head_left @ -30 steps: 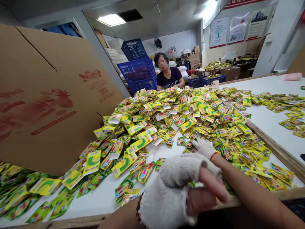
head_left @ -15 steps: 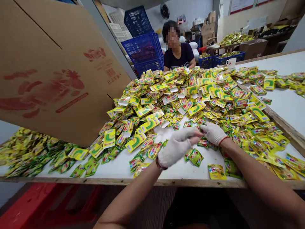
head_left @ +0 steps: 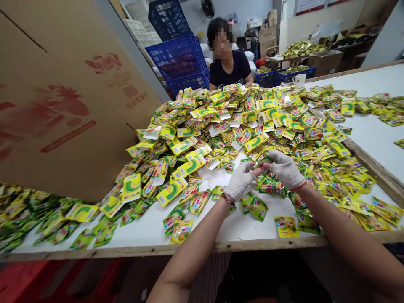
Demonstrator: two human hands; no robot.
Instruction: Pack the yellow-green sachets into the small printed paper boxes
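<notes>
A wide heap of small yellow and green sachets [head_left: 240,126] covers the white table [head_left: 148,231]. Both my hands wear white knit gloves and meet above the heap's near edge. My left hand [head_left: 240,180] is curled, its fingertips pinched against those of my right hand [head_left: 285,167]. My right hand's fingers close around a small green sachet [head_left: 264,160] between the two hands. Loose sachets [head_left: 258,207] lie on the table just under my wrists.
A large brown cardboard box [head_left: 63,97] leans over the table at the left. A person in a dark shirt [head_left: 227,67] sits across the table. Blue crates [head_left: 179,59] stand behind. A second white table [head_left: 375,130] with sachets and a white cup [head_left: 299,80] lies to the right.
My left hand has gone from close to the camera out over the table to meet my right hand. The view has tipped downward, and both hands have shifted slightly toward the heap.
</notes>
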